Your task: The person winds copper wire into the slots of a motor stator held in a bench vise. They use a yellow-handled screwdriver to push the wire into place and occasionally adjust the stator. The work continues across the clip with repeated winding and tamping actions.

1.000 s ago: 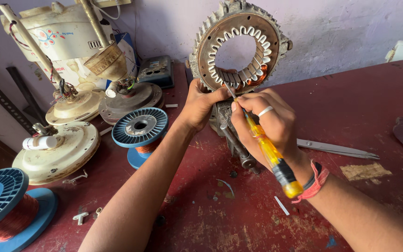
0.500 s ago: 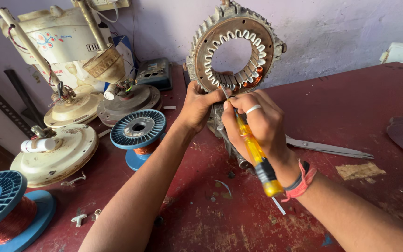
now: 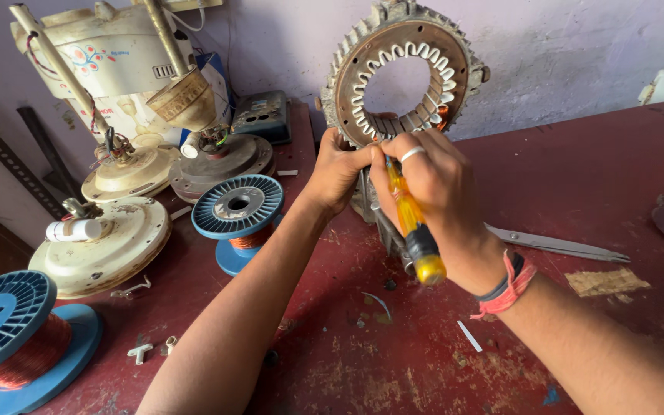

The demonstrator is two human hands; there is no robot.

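A round grey motor stator (image 3: pixel 401 73) with white slot liners stands upright on the red table (image 3: pixel 578 177). My left hand (image 3: pixel 340 173) grips its lower left rim. My right hand (image 3: pixel 439 200), with a ring and a red wrist thread, holds a yellow-handled screwdriver (image 3: pixel 413 227). The screwdriver's tip points up into the bottom slots of the stator and is hidden behind my fingers.
A blue spool of copper wire (image 3: pixel 238 211) sits left of my arm, another blue spool (image 3: pixel 13 338) at the near left. Cream ceiling fan motors (image 3: pixel 101 246) and fan parts crowd the left. Scissors (image 3: pixel 555 244) and a cardboard scrap (image 3: pixel 605 282) lie right.
My right hand has rotated the screwdriver handle from slanting right to nearly vertical, closer to the stator's bottom. The left hand stays on the rim.
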